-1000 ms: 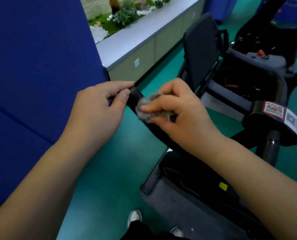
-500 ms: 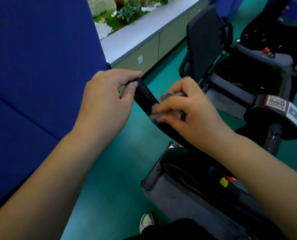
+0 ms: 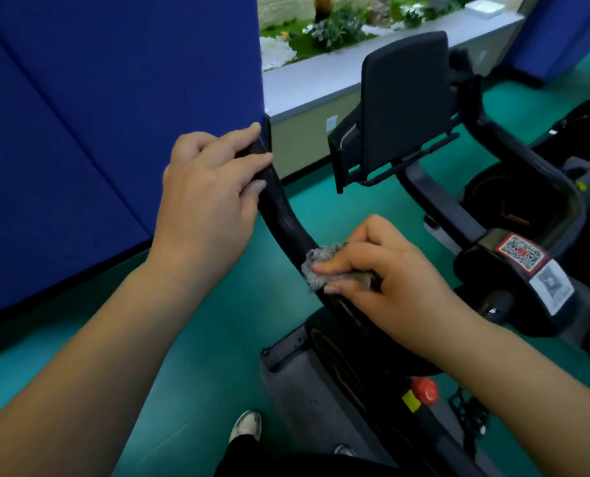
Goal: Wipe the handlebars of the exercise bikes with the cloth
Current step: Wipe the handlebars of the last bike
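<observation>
We see a blue partition wall [image 3: 107, 125] filling the left of the view, standing on a green floor [image 3: 217, 339]. Right of it stands the exercise bike [image 3: 493, 270], black, with a dark rectangular screen panel [image 3: 403, 105] upright at its front and a centre post bearing QR-code stickers [image 3: 524, 254]. Behind the bike runs a grey-topped low cabinet [image 3: 321, 80] with plants [image 3: 338, 29] along its far side. The bike's left handlebar [image 3: 283, 215], a curved black bar, rises from the centre toward the partition. Our left hand [image 3: 211, 197] grasps the upper end of this bar, fingers curled over it and the thumb alongside. Our right hand [image 3: 390, 273] holds the cloth [image 3: 317, 266], a small grey fuzzy wad, pinched between thumb and fingers and pressed against the lower part of the same bar, well below the left hand. A red knob [image 3: 424, 390] sits low on the frame. A white shoe [image 3: 248, 425] rests on the floor at the bottom edge.
</observation>
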A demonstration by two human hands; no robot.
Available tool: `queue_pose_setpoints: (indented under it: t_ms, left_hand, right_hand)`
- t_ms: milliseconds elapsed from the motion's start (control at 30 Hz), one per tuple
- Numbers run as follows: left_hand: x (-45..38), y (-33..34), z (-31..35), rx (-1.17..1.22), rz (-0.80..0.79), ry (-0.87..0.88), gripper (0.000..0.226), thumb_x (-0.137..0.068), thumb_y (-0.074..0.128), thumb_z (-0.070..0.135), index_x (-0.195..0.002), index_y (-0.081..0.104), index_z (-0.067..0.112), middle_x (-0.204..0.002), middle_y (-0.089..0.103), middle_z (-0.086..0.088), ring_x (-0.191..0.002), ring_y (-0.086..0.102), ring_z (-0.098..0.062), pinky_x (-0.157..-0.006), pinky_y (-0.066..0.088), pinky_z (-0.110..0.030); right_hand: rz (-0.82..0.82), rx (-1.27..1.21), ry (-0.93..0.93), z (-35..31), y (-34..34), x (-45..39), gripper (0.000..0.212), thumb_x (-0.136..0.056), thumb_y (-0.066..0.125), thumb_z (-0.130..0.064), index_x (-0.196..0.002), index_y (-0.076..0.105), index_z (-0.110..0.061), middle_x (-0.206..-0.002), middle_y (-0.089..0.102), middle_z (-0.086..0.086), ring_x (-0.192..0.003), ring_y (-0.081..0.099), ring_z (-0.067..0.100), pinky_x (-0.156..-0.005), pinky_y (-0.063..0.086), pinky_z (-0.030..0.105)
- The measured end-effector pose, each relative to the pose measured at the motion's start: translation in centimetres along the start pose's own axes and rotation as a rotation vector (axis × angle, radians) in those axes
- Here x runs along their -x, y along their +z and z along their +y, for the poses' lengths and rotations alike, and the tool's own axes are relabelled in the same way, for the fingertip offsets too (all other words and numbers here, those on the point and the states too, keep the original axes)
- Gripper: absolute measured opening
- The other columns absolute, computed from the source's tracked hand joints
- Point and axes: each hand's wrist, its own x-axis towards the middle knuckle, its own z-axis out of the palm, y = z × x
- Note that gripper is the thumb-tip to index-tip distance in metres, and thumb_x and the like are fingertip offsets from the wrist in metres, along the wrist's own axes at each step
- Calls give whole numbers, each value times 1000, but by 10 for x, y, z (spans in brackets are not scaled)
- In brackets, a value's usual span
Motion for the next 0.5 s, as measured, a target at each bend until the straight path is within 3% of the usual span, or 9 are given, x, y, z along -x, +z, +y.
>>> queue_pose_setpoints:
  t_ms: [100, 200, 300, 500]
  left_hand:
    - [18, 1, 10, -23, 22, -37, 28, -89, 57, 14, -116, 66, 17, -134, 54, 6, -107, 43, -30, -88, 42, -51]
    - [41, -2, 19, -37, 25, -98, 29, -89, 56, 10, -115, 66, 18, -131, 56, 7, -106, 44, -28, -88, 42, -47]
    - [60, -7, 28, -41, -22, -160, 34, -89, 55, 7, -118, 64, 23, -132, 55, 9, -108, 43, -26, -90, 40, -45]
    - [72, -14, 40, -13, -143, -197, 41, -91, 54, 10, -127, 57, 29, -139, 47, 11, -120, 37, -24, -98, 37, -48]
  right_hand:
    - [16, 38, -66, 1, 10, -25, 14, -75, 69, -14, -88, 71, -9, -84, 48, 12, -76, 51, 19, -73, 43, 20]
    - [27, 19, -129, -2, 22, -61, 13, -75, 72, -9, -88, 70, -8, -85, 42, 6, -75, 48, 18, -72, 37, 10]
    - [-32, -31, -133, -1, 22, -65, 13, -77, 73, -10, -89, 70, -9, -89, 42, 6, -80, 51, 20, -76, 38, 13]
    - [-220, -98, -164, 9, -8, 1, 12, -74, 77, -9, -84, 73, -15, -88, 41, -9, -86, 48, -5, -81, 32, 2]
